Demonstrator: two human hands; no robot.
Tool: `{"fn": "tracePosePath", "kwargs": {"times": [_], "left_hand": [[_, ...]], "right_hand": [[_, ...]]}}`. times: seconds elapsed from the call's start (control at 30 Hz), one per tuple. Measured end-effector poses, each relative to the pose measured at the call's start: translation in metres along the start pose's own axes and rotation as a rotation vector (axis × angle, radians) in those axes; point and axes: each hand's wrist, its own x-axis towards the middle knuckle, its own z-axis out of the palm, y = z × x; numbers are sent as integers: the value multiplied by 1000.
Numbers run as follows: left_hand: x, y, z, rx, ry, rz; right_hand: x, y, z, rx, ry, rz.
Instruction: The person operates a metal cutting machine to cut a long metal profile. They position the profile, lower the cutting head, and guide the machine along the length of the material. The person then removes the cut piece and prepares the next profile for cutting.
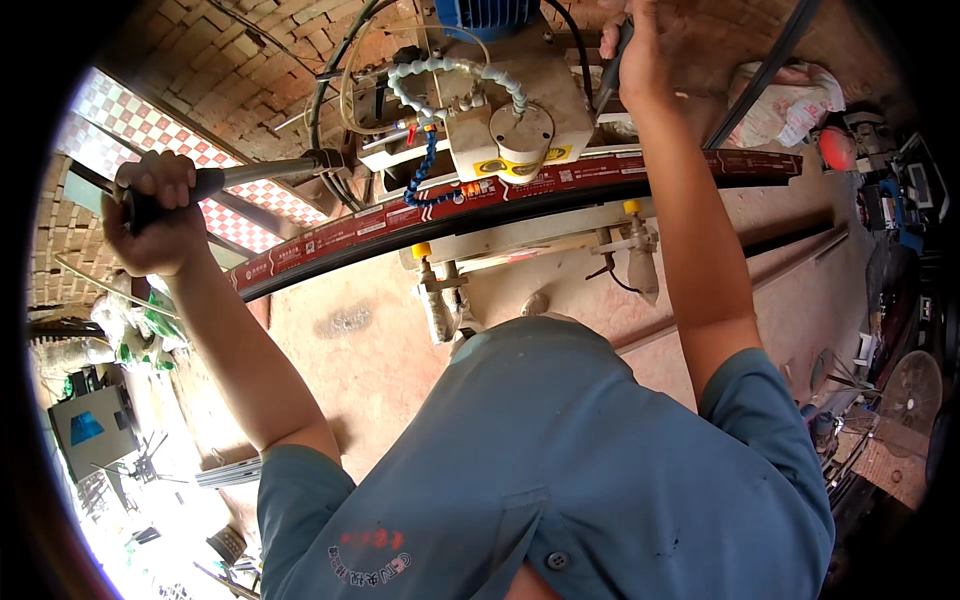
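Observation:
On the left, my left hand (pixel 158 222) is wrapped round the black grip of a metal lever (pixel 268 172) that runs toward the machine. My right hand (pixel 645 75), raised at the top right, closes on another black-gripped lever (pixel 613 68). Between them stands a pale machine with a round head (pixel 522 130) and a blue motor (pixel 487 14). A long profile (pixel 385 218) covered in red printed film lies across the machine, below the head. One blue segmented hose (pixel 422 168) bends down to the profile, its orange tip close to the film. Neither hand touches the profile.
Two pneumatic clamps with yellow caps, a left clamp (pixel 436 300) and a right clamp (pixel 641 262), sit on the near side of the profile. A grey segmented hose (pixel 440 66) loops above. A white sack (pixel 785 105) lies far right; a fan (pixel 910 400) stands at the right edge.

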Motion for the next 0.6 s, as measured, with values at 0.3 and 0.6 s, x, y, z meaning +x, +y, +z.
{"fn": "tracePosePath", "kwargs": {"times": [0.3, 0.6], "left_hand": [[1, 1, 3, 86, 20, 28], [-26, -57, -3, 388, 269, 208]], "right_hand": [[3, 9, 0, 31, 20, -26], [9, 25, -5, 65, 31, -133]]}}
